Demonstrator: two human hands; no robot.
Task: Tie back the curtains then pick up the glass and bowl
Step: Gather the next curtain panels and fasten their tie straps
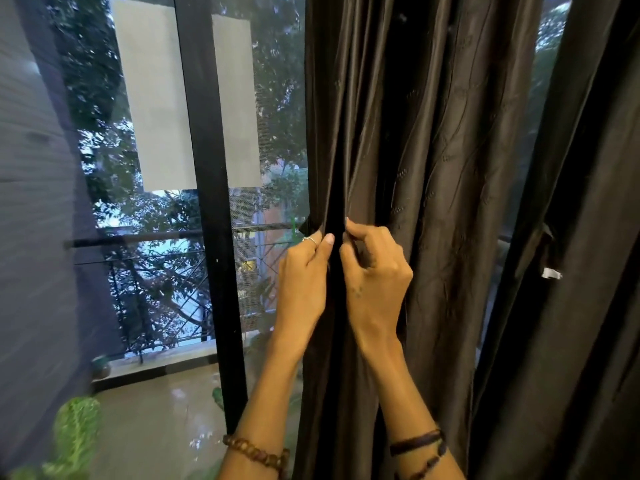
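Note:
A dark brown curtain (433, 150) hangs gathered in folds in front of the window, right of centre. My left hand (303, 282) grips its left edge, fingers curled round a dark fold, a ring on one finger. My right hand (375, 275) pinches the cloth right beside it, thumb and fingers closed on a fold. A second dark curtain (571, 306) hangs at the far right, cinched by a tie-back (549, 251) with a small white tag. The glass and the bowl are not in view.
A black window frame post (211, 202) stands left of the curtain. Behind the glass lie a wet balcony floor (166, 417), a black railing (145, 244) and trees. A green plant (74, 434) sits at the lower left, and a grey wall (31, 202) fills the left edge.

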